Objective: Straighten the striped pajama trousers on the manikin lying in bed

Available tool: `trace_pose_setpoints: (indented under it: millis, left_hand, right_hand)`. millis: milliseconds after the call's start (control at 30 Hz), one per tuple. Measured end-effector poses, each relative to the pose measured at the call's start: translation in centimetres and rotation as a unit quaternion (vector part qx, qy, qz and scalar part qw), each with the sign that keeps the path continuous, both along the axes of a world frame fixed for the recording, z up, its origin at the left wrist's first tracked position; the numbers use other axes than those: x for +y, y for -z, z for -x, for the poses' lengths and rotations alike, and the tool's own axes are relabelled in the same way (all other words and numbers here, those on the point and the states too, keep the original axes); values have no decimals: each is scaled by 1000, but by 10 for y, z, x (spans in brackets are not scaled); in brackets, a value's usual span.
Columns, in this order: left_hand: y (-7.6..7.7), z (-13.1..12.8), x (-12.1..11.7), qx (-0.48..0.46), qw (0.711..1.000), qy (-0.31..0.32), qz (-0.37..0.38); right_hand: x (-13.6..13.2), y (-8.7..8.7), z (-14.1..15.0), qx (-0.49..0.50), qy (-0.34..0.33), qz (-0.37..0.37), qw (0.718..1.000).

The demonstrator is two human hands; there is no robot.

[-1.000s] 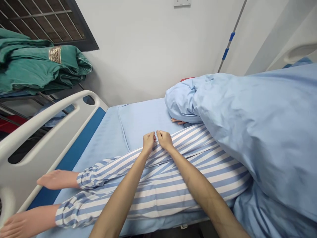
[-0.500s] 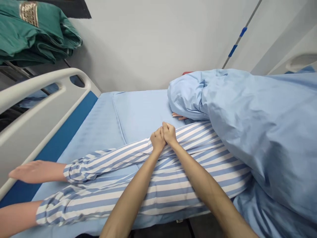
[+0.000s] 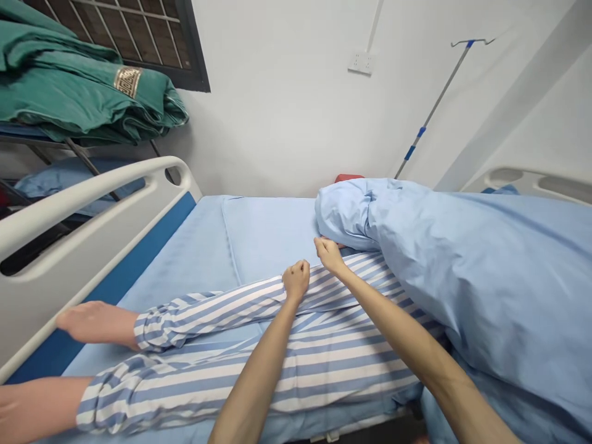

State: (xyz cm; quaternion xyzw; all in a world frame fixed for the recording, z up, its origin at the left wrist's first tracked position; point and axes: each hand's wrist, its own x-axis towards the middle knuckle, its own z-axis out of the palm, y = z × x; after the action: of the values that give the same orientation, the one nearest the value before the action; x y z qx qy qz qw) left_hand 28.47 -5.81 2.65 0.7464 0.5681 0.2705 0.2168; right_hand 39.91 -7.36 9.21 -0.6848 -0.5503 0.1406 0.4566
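Note:
A figure, perhaps a manikin, lies on the bed in blue-and-white striped trousers (image 3: 342,361), with a bare foot (image 3: 99,324) at the left. My left hand (image 3: 296,280) is closed in a fist on the far trouser leg, around the knee or thigh. To its right and a little farther away, my right hand (image 3: 329,254) is also closed, at the far edge of that leg, close to the blue quilt (image 3: 430,246) folded over the upper body. Whatever either hand may hold is hidden by the fingers. A bit of the figure's hand shows behind my right hand.
A white-and-blue footboard (image 3: 92,203) bounds the bed on the left. Green folded cloth (image 3: 92,98) is piled beyond it. An IV pole (image 3: 437,102) stands by the wall, and a red object (image 3: 349,177) shows behind the quilt. Light-blue sheet (image 3: 272,228) covers the mattress.
My hands, side by side before, are now apart: the right has moved away toward the quilt's edge, while the left stays on the leg. The view has tilted up, showing more wall.

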Motion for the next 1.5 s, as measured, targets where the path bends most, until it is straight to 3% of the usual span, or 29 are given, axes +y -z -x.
trace_pose_setpoints:
  millis: [100,167,233,400,500,867,933,1033,1200,1300,1400,1500]
  left_hand:
    - [0,1,0,-23,1000,-2,1]
    - [0,0,0,-37,999,-1,0]
    - [0,1,0,-49,999,2,-1]
    - [5,2,1,-69,998,10,-6]
    - [7,3,2,-83,996,10,-8]
    - [13,27,-9,-45,996,38,-72]
    - [6,36,-10,-41,997,61,-34]
    - [-17,44,-5,-65,990,116,39]
    - [-71,19,7,-226,966,116,37]
    - [-91,-9,6,-349,932,100,12]
    - [-85,-32,3,-431,900,63,6]
    - [-54,-46,3,-403,912,41,61]
  right_hand:
    - [1,-24,-4,-10,-22,-41,999]
    - [2,-27,-3,-12,-23,-56,998]
    - [1,-18,-1,-19,-14,-59,998]
    - [-7,38,-6,-50,37,13,998]
    - [-7,59,-9,-67,52,37,996]
    - [-4,56,-6,-45,73,55,995]
    - [-5,55,-7,-25,72,45,996]
    - [-5,54,-8,13,71,28,997]
    - [-4,53,-10,52,77,16,996]
    - [-2,54,-11,62,83,4,995]
    - [-2,56,-11,75,88,-8,993]
    - [-3,57,-12,90,83,-21,992]
